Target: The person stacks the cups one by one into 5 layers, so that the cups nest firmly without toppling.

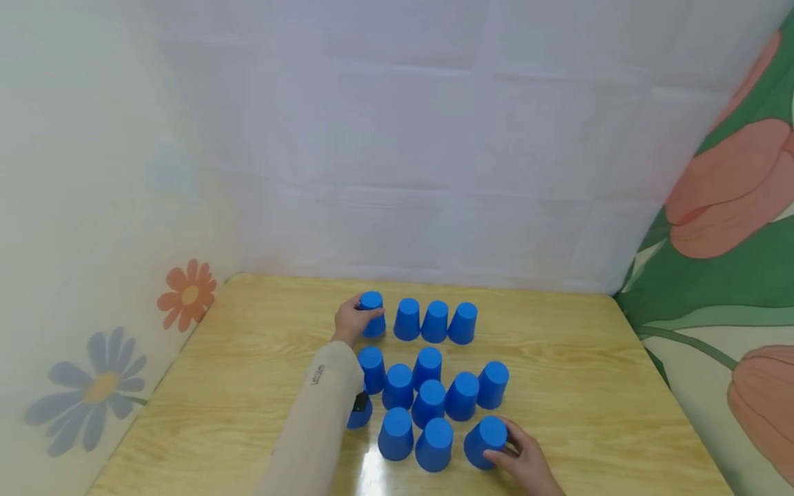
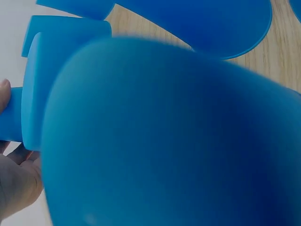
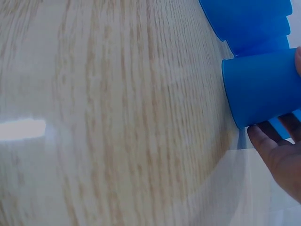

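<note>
At the left end of the back row, my left hand (image 1: 352,320) grips an upside-down blue plastic cup (image 1: 373,324), thumb on the near side. Near the table's front, my right hand (image 1: 526,460) holds another upturned blue cup (image 1: 480,444) between thumb and fingers. In the right wrist view this front cup (image 3: 263,87) has its rim down at the wooden surface. A close blue cup (image 2: 155,132) fills most of the left wrist view and covers part of what lies beyond; the held cup (image 2: 10,115) shows only at the left edge.
Three upturned cups (image 1: 436,322) continue the back row. A zigzag middle group of cups (image 1: 429,404) and front cups (image 1: 434,446) stand between my hands. My left forearm partly hides one cup (image 1: 360,415). A white curtain (image 1: 434,172) borders the wooden table (image 1: 577,386).
</note>
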The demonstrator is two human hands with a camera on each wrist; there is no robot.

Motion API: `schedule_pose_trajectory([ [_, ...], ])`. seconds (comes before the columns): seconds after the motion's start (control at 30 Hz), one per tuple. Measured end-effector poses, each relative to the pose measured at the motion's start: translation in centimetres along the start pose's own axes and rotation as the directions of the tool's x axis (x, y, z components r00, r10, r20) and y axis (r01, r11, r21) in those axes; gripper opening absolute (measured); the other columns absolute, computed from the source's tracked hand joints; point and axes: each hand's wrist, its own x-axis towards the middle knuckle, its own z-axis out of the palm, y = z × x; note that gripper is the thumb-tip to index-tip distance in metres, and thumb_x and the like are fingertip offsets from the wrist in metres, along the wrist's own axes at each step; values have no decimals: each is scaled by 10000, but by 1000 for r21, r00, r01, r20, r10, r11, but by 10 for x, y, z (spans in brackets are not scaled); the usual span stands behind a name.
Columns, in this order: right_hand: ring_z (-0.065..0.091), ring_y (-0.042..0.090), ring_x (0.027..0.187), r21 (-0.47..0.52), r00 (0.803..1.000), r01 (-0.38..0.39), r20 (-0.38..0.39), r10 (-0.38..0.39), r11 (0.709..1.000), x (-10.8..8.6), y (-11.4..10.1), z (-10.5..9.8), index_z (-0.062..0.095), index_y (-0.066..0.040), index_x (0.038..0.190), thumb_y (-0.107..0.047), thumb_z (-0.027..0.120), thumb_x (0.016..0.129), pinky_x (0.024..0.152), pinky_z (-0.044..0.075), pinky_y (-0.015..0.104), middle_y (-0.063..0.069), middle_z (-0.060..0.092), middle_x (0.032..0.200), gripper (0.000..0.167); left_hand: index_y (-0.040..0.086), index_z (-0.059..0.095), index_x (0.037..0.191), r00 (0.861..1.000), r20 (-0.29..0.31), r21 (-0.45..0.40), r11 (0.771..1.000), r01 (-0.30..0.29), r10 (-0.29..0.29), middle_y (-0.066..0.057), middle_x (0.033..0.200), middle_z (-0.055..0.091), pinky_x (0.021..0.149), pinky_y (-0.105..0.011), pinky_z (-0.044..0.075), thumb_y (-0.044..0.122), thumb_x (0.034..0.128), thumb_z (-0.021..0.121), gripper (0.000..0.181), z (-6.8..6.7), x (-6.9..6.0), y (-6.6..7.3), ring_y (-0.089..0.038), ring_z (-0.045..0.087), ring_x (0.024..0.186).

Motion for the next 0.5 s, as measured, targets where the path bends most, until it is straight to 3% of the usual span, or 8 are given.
schedule_pose_trajectory([
  [0.23, 393, 408, 1093, -6, 1000, -20, -20, 20, 1000, 1, 0, 2, 394, 15, 1253, -238, 685, 713, 816, 431, 405, 222, 421, 1224, 663, 46, 428, 1246, 1000, 6, 3, 1000, 10, -10, -165, 1257, 415, 935, -465, 292, 207, 766, 657, 556, 1, 3, -3, -329, 341, 1164],
  [0.5, 388, 413, 1096, 3, 1000, -14, -25, 14, 1000, 0, 0, 2, 391, 21, 1254, -222, 690, 708, 820, 430, 397, 230, 414, 1228, 669, 26, 422, 1248, 1000, 1, 1, 1000, 2, -2, -180, 1250, 418, 931, -467, 297, 169, 770, 649, 547, 5, -2, -3, -339, 350, 1155],
])
